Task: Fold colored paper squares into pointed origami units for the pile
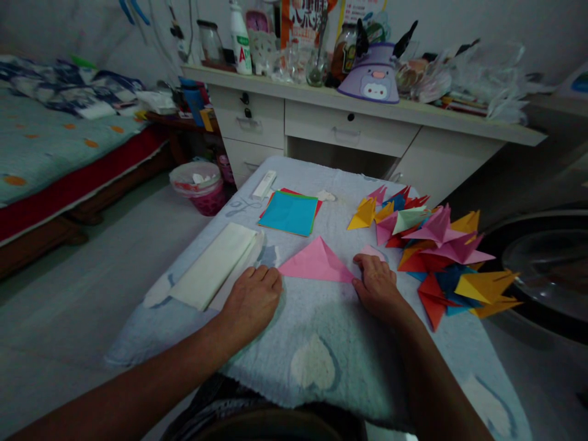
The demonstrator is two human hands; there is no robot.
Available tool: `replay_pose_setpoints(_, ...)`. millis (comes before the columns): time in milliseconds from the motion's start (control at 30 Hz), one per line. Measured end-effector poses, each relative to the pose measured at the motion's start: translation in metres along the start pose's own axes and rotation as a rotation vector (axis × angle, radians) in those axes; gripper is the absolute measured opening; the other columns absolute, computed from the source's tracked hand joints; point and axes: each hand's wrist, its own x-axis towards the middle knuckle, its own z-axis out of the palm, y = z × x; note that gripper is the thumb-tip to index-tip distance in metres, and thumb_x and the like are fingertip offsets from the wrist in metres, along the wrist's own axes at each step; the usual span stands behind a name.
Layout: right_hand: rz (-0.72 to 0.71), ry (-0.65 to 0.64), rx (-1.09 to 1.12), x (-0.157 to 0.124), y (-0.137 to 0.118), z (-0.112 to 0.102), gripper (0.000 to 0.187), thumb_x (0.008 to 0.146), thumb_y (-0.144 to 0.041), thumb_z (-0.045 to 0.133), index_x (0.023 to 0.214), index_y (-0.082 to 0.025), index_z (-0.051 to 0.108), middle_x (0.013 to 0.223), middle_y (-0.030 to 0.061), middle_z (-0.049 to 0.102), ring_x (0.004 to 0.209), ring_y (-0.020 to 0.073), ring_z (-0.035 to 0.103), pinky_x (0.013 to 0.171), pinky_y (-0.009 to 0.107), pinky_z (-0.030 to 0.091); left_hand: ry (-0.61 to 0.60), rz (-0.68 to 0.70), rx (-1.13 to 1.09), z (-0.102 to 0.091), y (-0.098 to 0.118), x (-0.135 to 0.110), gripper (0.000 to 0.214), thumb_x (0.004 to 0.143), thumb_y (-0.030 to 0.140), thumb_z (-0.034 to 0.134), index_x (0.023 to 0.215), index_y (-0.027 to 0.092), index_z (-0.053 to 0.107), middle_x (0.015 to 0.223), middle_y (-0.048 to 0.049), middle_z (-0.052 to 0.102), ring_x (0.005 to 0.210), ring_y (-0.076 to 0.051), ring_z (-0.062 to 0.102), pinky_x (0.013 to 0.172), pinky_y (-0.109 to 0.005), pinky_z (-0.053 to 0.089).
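Pink paper triangle [316,262] lies flat at the middle of the table [321,349]. Left hand [252,300], palm down and gripping nothing, touches its left tip; right hand [376,285], also ungrasping, presses its right tip. Folded paper shapes [436,251] crowd the right edge; coloured sheets [289,212] lie toward the far edge.

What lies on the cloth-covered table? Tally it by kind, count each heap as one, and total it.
Pink folded triangle: 1, between left hand and right hand
Small pink piece at the right hand's fingers: 1
Stack of flat coloured sheets: 1
Heap of folded paper shapes: 1
White folded pad: 1
White stick: 1
White scrap: 1
Total: 7
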Motion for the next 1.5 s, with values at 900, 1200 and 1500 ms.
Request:
replay_pose_setpoints(900, -0.123, 0.010, 0.299, -0.003, -0.008, -0.010, 0.033, 0.079, -0.030, 0.058, 0.111, -0.021, 0.055, 0.115, 0.0091, 0.057, 0.106, 0.0265, 0.049, 0.090, 0.041, 0.037, 0.044, -0.185, -0.235, -0.018, -0.004, 0.022, 0.034, 0.083, 0.026, 0.064, 0.114, 0.016, 0.056, 0.112, -0.0101, 0.058, 0.102, -0.026, 0.052, 0.087, -0.039, 0.045)
replay_pose_setpoints(1200, -0.185, 0.127, 0.515, 0.004, -0.005, -0.007, 0.011, 0.085, -0.028, 0.055, 0.082, -0.020, 0.062, 0.099, 0.0073, 0.064, 0.097, 0.0229, 0.055, 0.090, 0.039, 0.039, 0.121, -0.090, -0.658, -0.010, -0.017, 0.034, 0.008, 0.086, 0.020, 0.055, 0.087, 0.017, 0.063, 0.098, -0.0056, 0.061, 0.097, -0.021, 0.055, 0.087, -0.036, 0.043)
replay_pose_setpoints(1500, 0.056, 0.140, 1.338, -0.001, -0.009, -0.018, 0.023, 0.080, -0.041, 0.068, 0.077, -0.022, 0.055, 0.069, -0.0029, 0.051, 0.064, 0.0129, 0.047, 0.061, 0.025, 0.038, 0.206, -0.138, -1.265, -0.053, -0.019, 0.043, 0.018, 0.092, 0.036, 0.052, 0.092, 0.018, 0.057, 0.081, 0.0009, 0.059, 0.072, -0.013, 0.056, 0.063, -0.024, 0.043)
